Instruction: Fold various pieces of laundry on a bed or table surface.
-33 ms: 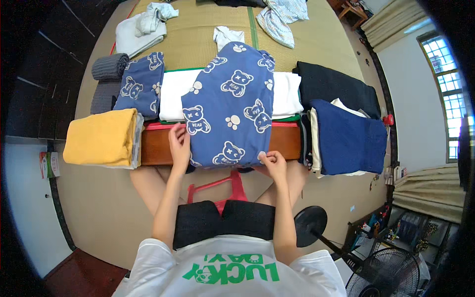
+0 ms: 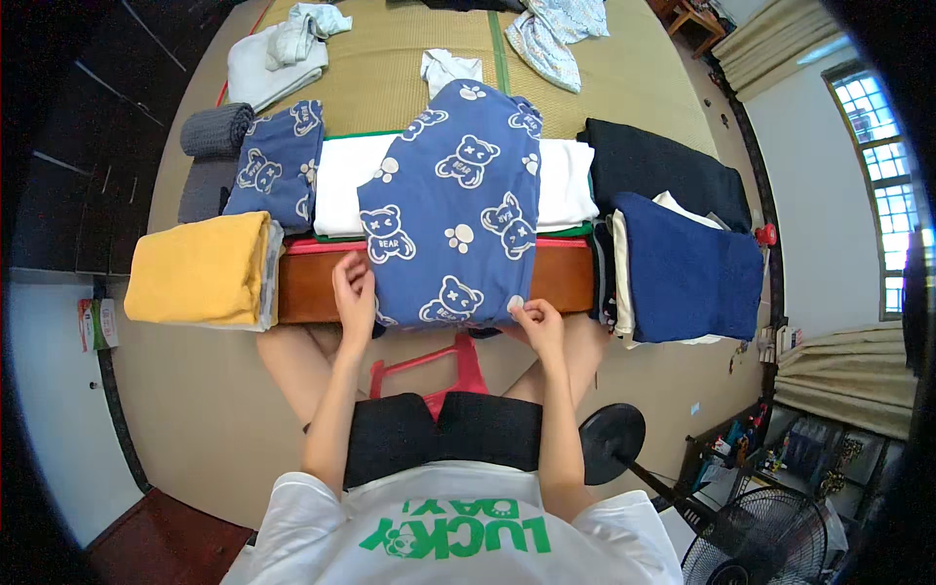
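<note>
A blue bear-print cloth with white bears and paw marks lies spread in front of me, its near edge hanging over the bed's wooden edge. Part of it rests over a folded white cloth. My right hand pinches the lower right corner. At the lower left side my left hand is beside the cloth, fingers bent and loosely apart, and I cannot see it gripping anything. Another folded blue bear-print piece sits to the left.
Left stands a folded yellow stack, with rolled grey cloth behind it. A navy folded stack and black cloth lie right. Loose clothes rest on the mat. Below are a red plastic stool and a fan.
My left hand has shifted slightly down and away from the cloth's left edge. My right hand keeps its pinch at the lower right corner.
</note>
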`<state>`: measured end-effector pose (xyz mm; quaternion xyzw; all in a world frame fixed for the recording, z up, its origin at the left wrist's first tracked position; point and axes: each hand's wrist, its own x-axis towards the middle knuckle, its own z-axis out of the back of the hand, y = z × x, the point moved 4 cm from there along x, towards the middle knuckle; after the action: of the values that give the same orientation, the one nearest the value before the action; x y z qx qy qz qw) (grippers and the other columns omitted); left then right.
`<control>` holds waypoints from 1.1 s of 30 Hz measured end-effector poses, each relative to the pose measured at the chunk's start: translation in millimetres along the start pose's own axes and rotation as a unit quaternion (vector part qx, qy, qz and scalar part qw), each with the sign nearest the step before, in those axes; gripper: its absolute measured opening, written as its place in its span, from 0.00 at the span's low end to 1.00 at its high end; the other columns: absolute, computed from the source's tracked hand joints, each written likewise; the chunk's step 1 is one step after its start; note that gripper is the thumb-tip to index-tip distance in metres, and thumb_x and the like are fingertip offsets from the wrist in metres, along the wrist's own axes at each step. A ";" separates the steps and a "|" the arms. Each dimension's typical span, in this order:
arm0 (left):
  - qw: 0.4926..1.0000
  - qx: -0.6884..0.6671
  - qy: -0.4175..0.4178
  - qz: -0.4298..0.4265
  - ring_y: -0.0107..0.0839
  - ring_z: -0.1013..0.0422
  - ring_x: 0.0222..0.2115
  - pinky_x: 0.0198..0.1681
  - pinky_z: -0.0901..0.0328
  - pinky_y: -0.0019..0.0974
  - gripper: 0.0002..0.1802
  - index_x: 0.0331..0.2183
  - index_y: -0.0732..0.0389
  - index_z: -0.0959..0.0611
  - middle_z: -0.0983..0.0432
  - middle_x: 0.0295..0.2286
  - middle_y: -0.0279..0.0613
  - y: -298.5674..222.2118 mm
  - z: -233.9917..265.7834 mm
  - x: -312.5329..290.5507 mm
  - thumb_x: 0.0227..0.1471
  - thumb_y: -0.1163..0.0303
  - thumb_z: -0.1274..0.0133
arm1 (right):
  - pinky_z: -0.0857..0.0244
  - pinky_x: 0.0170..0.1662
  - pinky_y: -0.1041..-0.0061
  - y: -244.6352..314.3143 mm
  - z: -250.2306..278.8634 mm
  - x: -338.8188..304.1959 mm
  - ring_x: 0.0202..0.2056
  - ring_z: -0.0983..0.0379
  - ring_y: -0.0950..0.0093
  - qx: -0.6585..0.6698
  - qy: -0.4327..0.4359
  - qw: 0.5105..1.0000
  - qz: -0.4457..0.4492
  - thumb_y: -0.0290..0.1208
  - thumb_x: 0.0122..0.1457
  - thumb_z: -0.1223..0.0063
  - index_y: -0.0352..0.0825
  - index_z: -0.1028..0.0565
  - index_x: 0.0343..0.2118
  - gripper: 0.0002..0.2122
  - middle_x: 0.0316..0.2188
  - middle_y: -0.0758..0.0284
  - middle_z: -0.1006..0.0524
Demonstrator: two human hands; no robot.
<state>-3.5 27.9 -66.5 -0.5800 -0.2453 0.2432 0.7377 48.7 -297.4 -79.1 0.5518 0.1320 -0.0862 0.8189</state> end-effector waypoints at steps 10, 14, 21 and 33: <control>0.985 0.124 0.040 0.117 0.22 0.32 0.19 0.26 0.37 0.25 0.11 0.23 0.66 0.23 0.26 0.17 0.37 -0.7 25.7 -68.5 0.42 0.66 0.43 | 0.49 0.16 0.89 -16.4 -4.8 -17.2 0.15 0.41 0.88 0.179 -0.121 0.976 0.030 0.29 0.52 0.48 0.32 0.30 0.28 0.07 0.17 0.75 0.32; 0.964 0.225 0.059 0.128 0.22 0.31 0.18 0.25 0.37 0.25 0.12 0.22 0.67 0.22 0.26 0.16 0.38 -13.5 21.9 -69.5 0.40 0.66 0.42 | 0.43 0.21 0.89 -27.8 -13.7 -21.7 0.19 0.38 0.87 0.155 -0.106 0.982 0.022 0.28 0.51 0.47 0.31 0.31 0.29 0.07 0.21 0.72 0.30; 0.983 0.136 0.082 0.087 0.16 0.38 0.18 0.21 0.42 0.23 0.10 0.20 0.68 0.23 0.30 0.14 0.33 -1.0 25.0 -66.9 0.41 0.70 0.43 | 0.41 0.21 0.87 -38.9 -11.9 -16.5 0.18 0.37 0.85 0.164 -0.102 0.981 0.026 0.28 0.52 0.48 0.30 0.30 0.28 0.06 0.19 0.72 0.31; 0.889 -0.223 0.157 0.369 0.15 0.42 0.14 0.14 0.49 0.19 0.05 0.26 0.58 0.29 0.32 0.21 0.28 30.2 25.0 -74.9 0.48 0.68 0.51 | 0.47 0.14 0.87 -34.3 -14.3 -24.0 0.15 0.36 0.84 0.291 0.034 0.941 -0.168 0.43 0.54 0.53 0.38 0.33 0.33 0.13 0.18 0.72 0.30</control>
<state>-78.8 4.4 -96.8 -0.8088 0.0574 0.3424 0.4748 14.3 -297.2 -106.9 0.7383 0.2200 -0.2380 0.5915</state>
